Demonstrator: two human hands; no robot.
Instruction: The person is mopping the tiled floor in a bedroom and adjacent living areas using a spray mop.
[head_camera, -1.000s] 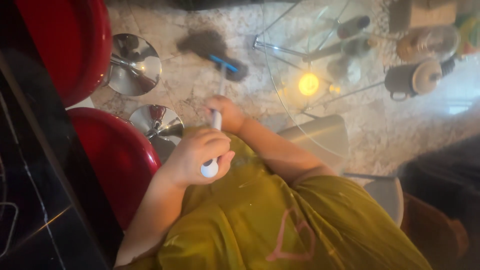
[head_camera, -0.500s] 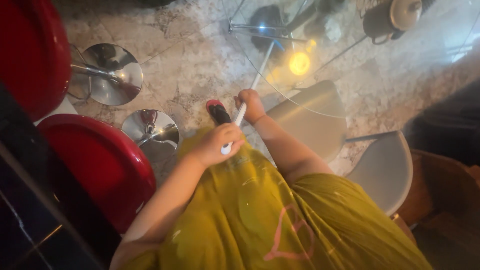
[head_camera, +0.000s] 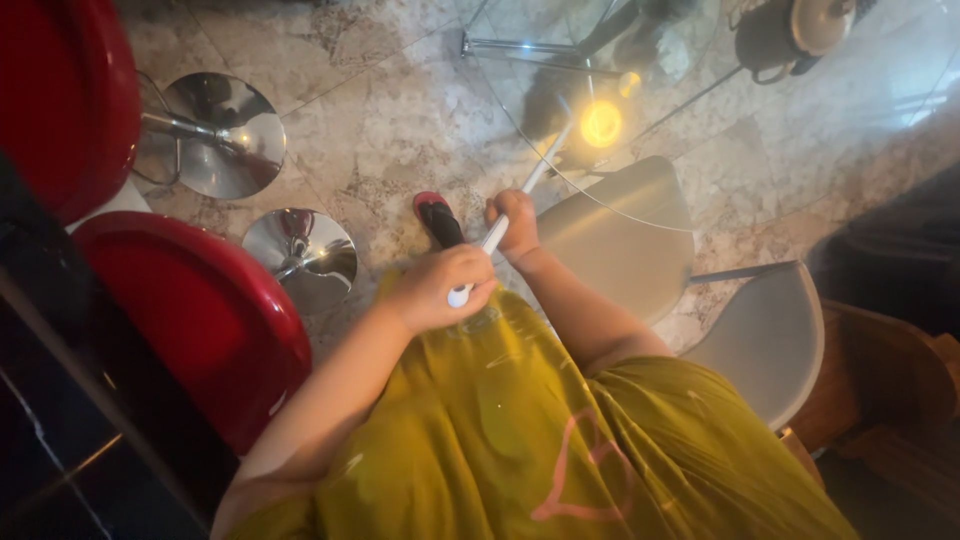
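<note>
Two hands grip one white handle (head_camera: 497, 232) that slants from the person's waist down and away toward the floor. The left hand (head_camera: 440, 288) is wrapped around the near end, its fingers closed over the rounded tip; the right hand (head_camera: 513, 222) clasps the handle a little farther along, fingers curled tight around it. Beyond the right hand the handle runs on under the rim of a round glass worktop (head_camera: 640, 215), and its far end is blurred against the dark shapes seen through the glass, so the head of the tool cannot be made out. A foot in a dark slipper (head_camera: 437, 217) with a red sole stands on the marble floor (head_camera: 400, 130) just beside the hands. Judging by the two-handed hold and the slant, this looks like the middle of a push-and-pull stroke across the floor under the glass. Carrying the stroke on would call for both hands keeping their grip and steering clear of the grey chair (head_camera: 620, 240) near the handle. Red stools (head_camera: 190, 310) with chrome bases (head_camera: 300, 255) stand to the left, well apart from the handle.
</note>
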